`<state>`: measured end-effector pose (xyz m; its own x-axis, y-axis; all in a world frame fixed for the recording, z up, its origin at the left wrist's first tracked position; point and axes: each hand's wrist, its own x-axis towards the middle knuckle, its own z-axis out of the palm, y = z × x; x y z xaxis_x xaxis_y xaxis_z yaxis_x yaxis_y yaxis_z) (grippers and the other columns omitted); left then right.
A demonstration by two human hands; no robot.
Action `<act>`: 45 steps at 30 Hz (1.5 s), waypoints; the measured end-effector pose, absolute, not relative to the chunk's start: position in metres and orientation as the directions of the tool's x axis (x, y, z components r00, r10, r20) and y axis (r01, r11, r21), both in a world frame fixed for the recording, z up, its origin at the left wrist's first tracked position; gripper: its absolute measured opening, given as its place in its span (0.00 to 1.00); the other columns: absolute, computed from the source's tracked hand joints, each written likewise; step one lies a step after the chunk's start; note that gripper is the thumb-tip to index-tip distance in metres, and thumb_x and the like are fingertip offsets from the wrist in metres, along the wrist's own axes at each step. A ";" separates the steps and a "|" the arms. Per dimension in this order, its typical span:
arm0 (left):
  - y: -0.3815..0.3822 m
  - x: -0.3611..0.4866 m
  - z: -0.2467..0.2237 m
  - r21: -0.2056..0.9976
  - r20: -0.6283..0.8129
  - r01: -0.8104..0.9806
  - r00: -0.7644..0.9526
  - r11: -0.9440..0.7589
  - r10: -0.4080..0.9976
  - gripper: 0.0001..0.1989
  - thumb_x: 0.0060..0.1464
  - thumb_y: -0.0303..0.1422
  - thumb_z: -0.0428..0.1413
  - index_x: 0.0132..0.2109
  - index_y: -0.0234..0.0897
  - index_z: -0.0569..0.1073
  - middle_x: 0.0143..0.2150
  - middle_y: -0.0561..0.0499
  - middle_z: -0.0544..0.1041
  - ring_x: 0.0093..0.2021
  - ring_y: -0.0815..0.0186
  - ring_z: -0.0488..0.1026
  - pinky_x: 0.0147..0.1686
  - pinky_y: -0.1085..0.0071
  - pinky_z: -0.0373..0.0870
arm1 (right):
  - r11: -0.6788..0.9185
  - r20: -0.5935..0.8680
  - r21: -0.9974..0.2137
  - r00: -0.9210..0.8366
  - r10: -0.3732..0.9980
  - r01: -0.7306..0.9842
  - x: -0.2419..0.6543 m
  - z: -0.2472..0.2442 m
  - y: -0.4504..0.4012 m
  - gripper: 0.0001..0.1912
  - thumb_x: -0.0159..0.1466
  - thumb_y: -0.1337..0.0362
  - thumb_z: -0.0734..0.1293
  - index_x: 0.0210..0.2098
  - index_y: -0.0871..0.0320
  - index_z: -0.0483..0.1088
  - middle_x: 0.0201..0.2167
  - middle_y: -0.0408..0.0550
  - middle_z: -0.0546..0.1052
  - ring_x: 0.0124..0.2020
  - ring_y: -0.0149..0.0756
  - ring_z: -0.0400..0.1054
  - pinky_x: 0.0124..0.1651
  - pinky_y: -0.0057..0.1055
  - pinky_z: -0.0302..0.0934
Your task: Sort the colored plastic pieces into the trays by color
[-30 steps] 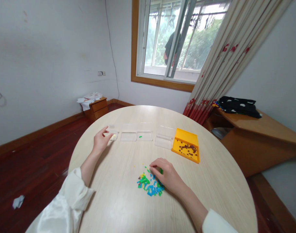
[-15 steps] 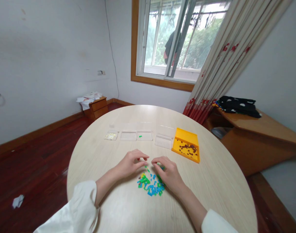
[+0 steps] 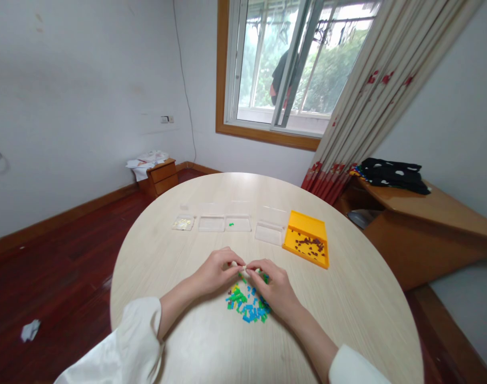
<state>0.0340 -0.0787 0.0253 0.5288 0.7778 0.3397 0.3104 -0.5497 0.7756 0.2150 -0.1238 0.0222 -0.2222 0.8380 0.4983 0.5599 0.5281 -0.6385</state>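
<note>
My left hand (image 3: 216,271) and my right hand (image 3: 274,285) meet fingertip to fingertip just above the table. Each is closed in a pinch; whatever lies between the fingertips is too small to make out. Below them is a loose pile of small plastic building bricks (image 3: 251,312), mostly blue and green, with a few yellow and brown ones. My right hand covers part of the pile's right side.
Beyond my hands stand a clear box with pale pieces (image 3: 183,223), a clear box (image 3: 211,224), another with a green piece (image 3: 238,223), and a further clear box (image 3: 269,233). An open yellow case (image 3: 306,260) holds brown pieces. The round table (image 3: 179,341) fills the foreground.
My left hand's fingers have closed into a pinch. Both hands have come together, closing the gap between their fingertips. The boxes and the pile look the same.
</note>
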 end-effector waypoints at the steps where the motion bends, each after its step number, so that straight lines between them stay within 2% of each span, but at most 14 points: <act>1: -0.076 0.032 0.025 0.772 0.348 0.323 0.507 -0.548 0.789 0.06 0.53 0.30 0.55 0.34 0.35 0.77 0.31 0.49 0.76 0.33 0.68 0.69 0.36 0.73 0.64 | 0.533 0.490 -0.637 -0.241 0.838 0.557 0.214 0.023 -0.124 0.05 0.62 0.68 0.62 0.33 0.57 0.71 0.29 0.46 0.75 0.33 0.36 0.69 0.39 0.33 0.63; 8: -0.046 0.008 0.022 0.769 0.403 0.462 0.186 -0.442 0.896 0.07 0.51 0.33 0.54 0.33 0.35 0.75 0.30 0.50 0.76 0.29 0.68 0.66 0.32 0.73 0.62 | 0.629 0.280 -0.562 -0.592 0.756 0.537 0.206 0.030 -0.135 0.07 0.58 0.69 0.69 0.35 0.53 0.75 0.38 0.47 0.73 0.43 0.37 0.65 0.47 0.37 0.58; 14: -0.035 -0.004 0.021 0.776 0.429 0.497 0.037 -0.389 0.903 0.09 0.49 0.35 0.53 0.31 0.35 0.75 0.28 0.51 0.75 0.27 0.67 0.64 0.30 0.72 0.61 | 0.616 0.221 -0.548 -0.613 0.759 0.565 0.205 0.028 -0.137 0.05 0.55 0.71 0.71 0.31 0.55 0.75 0.37 0.45 0.72 0.42 0.36 0.64 0.47 0.37 0.55; 20: -0.034 -0.005 0.021 0.785 0.412 0.500 0.017 -0.365 0.911 0.09 0.48 0.35 0.53 0.31 0.35 0.75 0.28 0.51 0.75 0.27 0.67 0.65 0.30 0.72 0.61 | 0.595 0.238 -0.548 -0.571 0.785 0.589 0.211 0.031 -0.136 0.05 0.53 0.73 0.71 0.26 0.58 0.72 0.35 0.45 0.72 0.41 0.35 0.64 0.46 0.36 0.54; 28: -0.034 -0.004 0.021 0.777 0.410 0.509 0.037 -0.370 0.912 0.09 0.49 0.36 0.53 0.31 0.35 0.75 0.28 0.50 0.75 0.28 0.67 0.64 0.31 0.71 0.60 | 0.640 0.217 -0.544 -0.647 0.731 0.542 0.206 0.030 -0.139 0.07 0.54 0.67 0.73 0.33 0.53 0.75 0.39 0.44 0.72 0.44 0.36 0.63 0.49 0.38 0.52; 32: -0.035 -0.004 0.021 0.780 0.409 0.507 0.031 -0.367 0.912 0.10 0.49 0.36 0.52 0.31 0.35 0.74 0.29 0.49 0.75 0.28 0.66 0.65 0.31 0.70 0.61 | 0.630 0.217 -0.543 -0.632 0.744 0.555 0.208 0.029 -0.139 0.05 0.52 0.70 0.73 0.28 0.55 0.74 0.38 0.43 0.72 0.43 0.35 0.63 0.48 0.36 0.52; 37: -0.035 -0.003 0.022 0.781 0.409 0.500 0.043 -0.374 0.912 0.09 0.50 0.36 0.50 0.32 0.35 0.71 0.28 0.50 0.73 0.28 0.66 0.64 0.31 0.70 0.60 | 0.606 0.225 -0.544 -0.595 0.771 0.580 0.209 0.032 -0.140 0.08 0.51 0.71 0.73 0.22 0.59 0.69 0.36 0.44 0.71 0.41 0.35 0.63 0.48 0.36 0.52; 41: -0.034 -0.002 0.021 0.793 0.411 0.484 0.025 -0.371 0.911 0.08 0.53 0.36 0.47 0.32 0.37 0.66 0.27 0.53 0.68 0.27 0.67 0.63 0.30 0.71 0.60 | 0.613 0.241 -0.540 -0.592 0.769 0.577 0.206 0.034 -0.140 0.04 0.54 0.72 0.70 0.28 0.58 0.72 0.36 0.44 0.71 0.42 0.34 0.63 0.48 0.36 0.52; 45: -0.034 -0.001 0.019 0.794 0.385 0.499 0.029 -0.347 0.922 0.08 0.55 0.36 0.43 0.30 0.38 0.62 0.26 0.54 0.65 0.28 0.67 0.63 0.31 0.71 0.60 | 0.636 0.235 -0.515 -0.619 0.749 0.575 0.203 0.033 -0.141 0.05 0.57 0.70 0.69 0.33 0.55 0.74 0.37 0.45 0.72 0.43 0.34 0.63 0.47 0.35 0.52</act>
